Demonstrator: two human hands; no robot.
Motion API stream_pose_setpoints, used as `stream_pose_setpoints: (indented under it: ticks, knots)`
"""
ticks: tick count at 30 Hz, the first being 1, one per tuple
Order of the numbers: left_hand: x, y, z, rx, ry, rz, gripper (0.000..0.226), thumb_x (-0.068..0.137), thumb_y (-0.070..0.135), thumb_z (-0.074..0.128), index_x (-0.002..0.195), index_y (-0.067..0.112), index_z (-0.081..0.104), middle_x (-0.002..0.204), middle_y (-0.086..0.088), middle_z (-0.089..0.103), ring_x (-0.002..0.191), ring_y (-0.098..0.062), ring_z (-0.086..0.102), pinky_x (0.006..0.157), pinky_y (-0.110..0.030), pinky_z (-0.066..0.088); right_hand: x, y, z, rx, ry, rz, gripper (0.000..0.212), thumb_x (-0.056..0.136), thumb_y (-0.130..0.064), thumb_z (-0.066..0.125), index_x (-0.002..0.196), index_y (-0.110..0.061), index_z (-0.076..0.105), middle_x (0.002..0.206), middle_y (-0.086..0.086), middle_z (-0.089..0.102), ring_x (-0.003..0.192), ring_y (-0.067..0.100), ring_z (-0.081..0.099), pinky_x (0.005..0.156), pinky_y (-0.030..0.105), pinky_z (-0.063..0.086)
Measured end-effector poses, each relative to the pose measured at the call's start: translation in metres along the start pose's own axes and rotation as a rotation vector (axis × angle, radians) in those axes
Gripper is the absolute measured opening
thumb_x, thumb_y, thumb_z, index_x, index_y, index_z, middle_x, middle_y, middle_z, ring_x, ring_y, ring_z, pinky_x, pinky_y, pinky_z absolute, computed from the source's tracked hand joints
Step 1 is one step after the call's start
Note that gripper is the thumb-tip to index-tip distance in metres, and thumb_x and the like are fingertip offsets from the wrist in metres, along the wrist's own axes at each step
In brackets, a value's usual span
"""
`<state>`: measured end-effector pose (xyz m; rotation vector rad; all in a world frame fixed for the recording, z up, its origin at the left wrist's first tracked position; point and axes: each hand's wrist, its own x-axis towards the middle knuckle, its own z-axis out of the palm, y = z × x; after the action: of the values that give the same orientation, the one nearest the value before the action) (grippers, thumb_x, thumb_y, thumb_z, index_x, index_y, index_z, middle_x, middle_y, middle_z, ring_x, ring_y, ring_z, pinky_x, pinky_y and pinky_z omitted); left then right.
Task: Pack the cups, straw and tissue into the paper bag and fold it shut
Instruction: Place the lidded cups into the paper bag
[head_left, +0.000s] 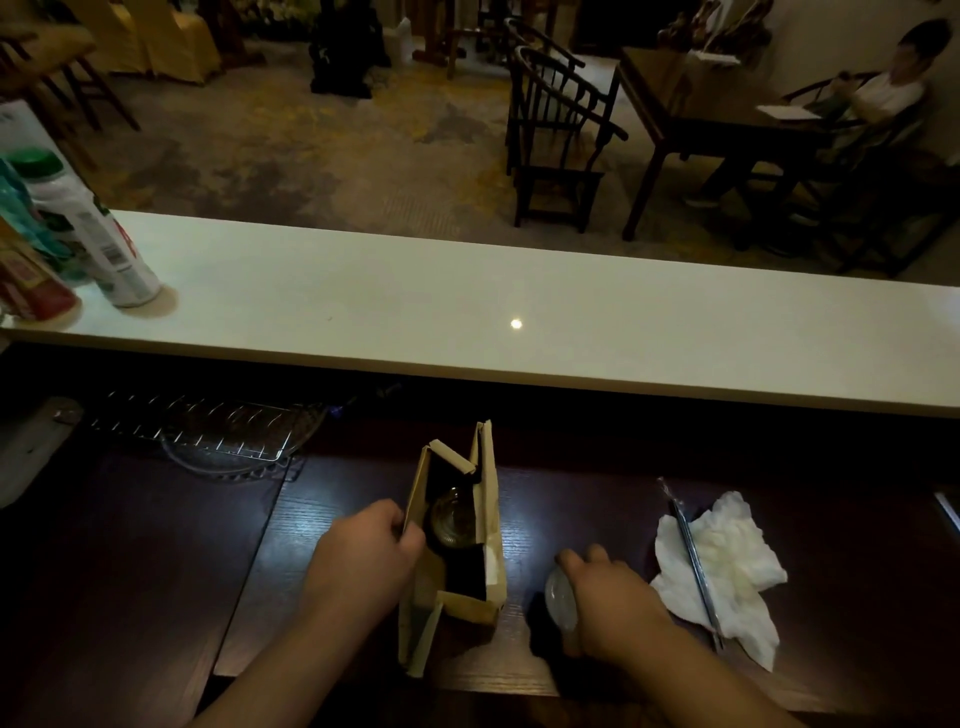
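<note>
While the paper bag (485, 525) stood open on the dark wooden table (156, 561), the left hand (363, 556) pinched its left rim between thumb and curled fingers. One clear cup (453, 519) already sat inside (its lid catching the light). Just right of the bag, the right hand (613, 597) wrapped its fingers over a second cup (560, 600). Farther right lay the crumpled tissue (727, 566), the straw (693, 561) resting across it.

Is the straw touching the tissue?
Touching. The head view shows the straw lying diagonally across the crumpled white tissue, resting on it.
</note>
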<state>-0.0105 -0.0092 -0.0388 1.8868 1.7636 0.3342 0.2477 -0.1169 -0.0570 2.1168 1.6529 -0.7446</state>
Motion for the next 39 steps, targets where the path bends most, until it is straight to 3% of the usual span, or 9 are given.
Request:
stream_pose_setpoints:
  ticks: [6, 9, 13, 17, 20, 28, 33, 37, 39]
  knots:
    - [0.002, 0.000, 0.000, -0.016, -0.013, 0.002, 0.023, 0.084, 0.047, 0.061, 0.070, 0.029, 0.061, 0.059, 0.003, 0.065, 0.056, -0.006, 0.059, 0.046, -0.026, 0.038, -0.045, -0.027, -0.104, -0.087, 0.187, -0.041, 0.086, 0.057, -0.059, 0.078, 0.130, -0.032, 0.042, 0.114, 0.003, 0.053, 0.099, 0.031, 0.064, 0.071, 0.035, 0.050]
    - [0.005, -0.001, 0.000, -0.011, -0.037, -0.015, 0.021, 0.086, 0.047, 0.062, 0.072, 0.031, 0.062, 0.063, 0.006, 0.066, 0.059, -0.007, 0.061, 0.049, -0.027, 0.040, -0.070, -0.052, -0.155, -0.089, 0.300, -0.135, 0.084, 0.057, -0.066, 0.076, 0.129, -0.039, 0.041, 0.098, -0.005, 0.042, 0.082, 0.023, 0.053, 0.063, 0.032, 0.040]
    - [0.007, -0.002, -0.002, -0.025, -0.024, -0.019, 0.023, 0.084, 0.047, 0.062, 0.072, 0.028, 0.064, 0.064, 0.007, 0.067, 0.060, -0.006, 0.058, 0.051, -0.029, 0.039, -0.076, -0.097, -0.185, -0.042, 0.324, -0.245, 0.089, 0.055, -0.063, 0.081, 0.131, -0.038, 0.042, 0.100, -0.005, 0.045, 0.082, 0.021, 0.049, 0.063, 0.036, 0.046]
    - [0.008, -0.003, -0.004, -0.043, -0.049, -0.014, 0.022, 0.085, 0.044, 0.063, 0.075, 0.024, 0.068, 0.065, 0.005, 0.068, 0.062, -0.009, 0.061, 0.052, -0.030, 0.044, -0.056, -0.133, -0.170, -0.083, 0.230, -0.257, 0.085, 0.063, -0.052, 0.088, 0.132, -0.026, 0.046, 0.116, 0.005, 0.055, 0.101, 0.028, 0.058, 0.075, 0.043, 0.055]
    - [0.009, -0.004, -0.005, -0.036, -0.056, -0.029, 0.025, 0.088, 0.043, 0.061, 0.073, 0.024, 0.067, 0.065, 0.004, 0.068, 0.061, -0.012, 0.062, 0.052, -0.030, 0.046, -0.031, -0.144, -0.143, -0.095, 0.154, -0.229, 0.072, 0.069, -0.041, 0.088, 0.127, -0.018, 0.052, 0.119, 0.009, 0.058, 0.103, 0.031, 0.059, 0.071, 0.042, 0.051]
    - [0.012, -0.004, -0.007, -0.026, -0.035, -0.031, 0.022, 0.085, 0.041, 0.062, 0.076, 0.022, 0.067, 0.065, 0.005, 0.066, 0.062, -0.010, 0.058, 0.051, -0.029, 0.040, 0.018, -0.156, -0.062, -0.192, 0.004, -0.149, 0.076, 0.076, -0.035, 0.085, 0.137, -0.011, 0.047, 0.132, 0.017, 0.050, 0.111, 0.035, 0.059, 0.083, 0.047, 0.055]
    - [0.009, -0.004, -0.007, -0.038, -0.044, -0.051, 0.021, 0.084, 0.042, 0.062, 0.074, 0.024, 0.065, 0.062, 0.004, 0.066, 0.058, -0.008, 0.058, 0.047, -0.026, 0.037, 0.032, -0.158, -0.033, -0.315, -0.057, -0.239, 0.048, 0.098, -0.014, 0.060, 0.143, -0.007, 0.046, 0.143, 0.017, 0.049, 0.126, 0.033, 0.053, 0.097, 0.043, 0.048]
    - [0.005, -0.005, -0.005, -0.032, -0.036, -0.062, 0.021, 0.082, 0.043, 0.063, 0.070, 0.026, 0.062, 0.058, 0.007, 0.063, 0.053, -0.004, 0.055, 0.044, -0.024, 0.033, 0.032, -0.158, -0.024, -0.468, -0.042, -0.336, 0.044, 0.105, -0.018, 0.046, 0.146, -0.003, 0.041, 0.150, 0.020, 0.042, 0.133, 0.036, 0.043, 0.102, 0.040, 0.040]
    - [0.004, -0.006, -0.005, -0.040, -0.050, -0.069, 0.021, 0.080, 0.044, 0.062, 0.068, 0.028, 0.060, 0.057, 0.008, 0.064, 0.052, -0.003, 0.056, 0.044, -0.023, 0.033, 0.031, -0.159, -0.020, -0.436, -0.008, -0.273, 0.049, 0.103, -0.022, 0.048, 0.146, -0.002, 0.040, 0.148, 0.022, 0.039, 0.130, 0.036, 0.042, 0.100, 0.042, 0.041]
